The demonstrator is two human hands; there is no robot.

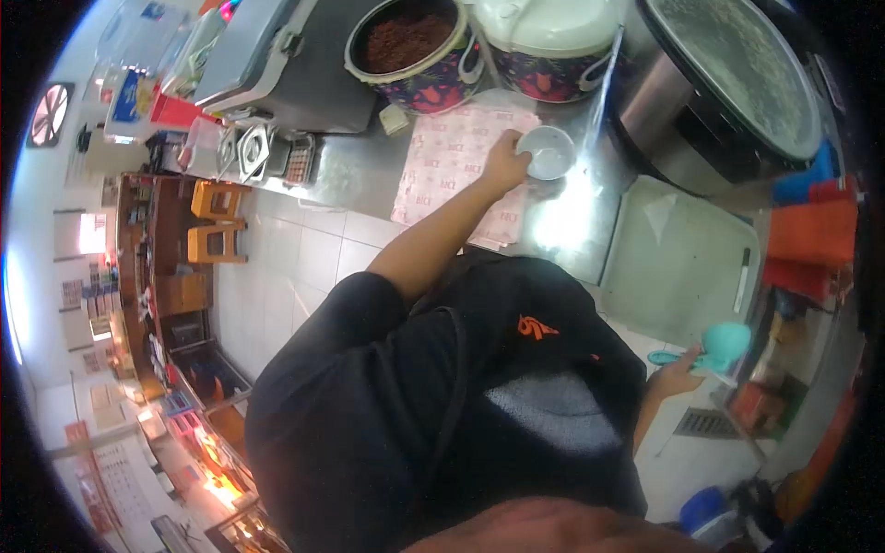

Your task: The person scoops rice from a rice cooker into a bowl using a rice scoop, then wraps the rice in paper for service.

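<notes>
My left hand grips the rim of a small clear plastic bowl above the steel counter. The bowl is tilted toward me, and I make out nothing in it. Under that hand and forearm lie printed paper sheets, white with reddish marks. Low on the right, my right hand is closed on a turquoise ladle, holding it by the handle near the edge of a grey tray. Some of the right fingers are hidden.
At the back stand a patterned pot with dark reddish-brown food, a lidded patterned cooker, and a large steel cooker with a glass lid. A grey cooler box is at left. A marker lies on the tray.
</notes>
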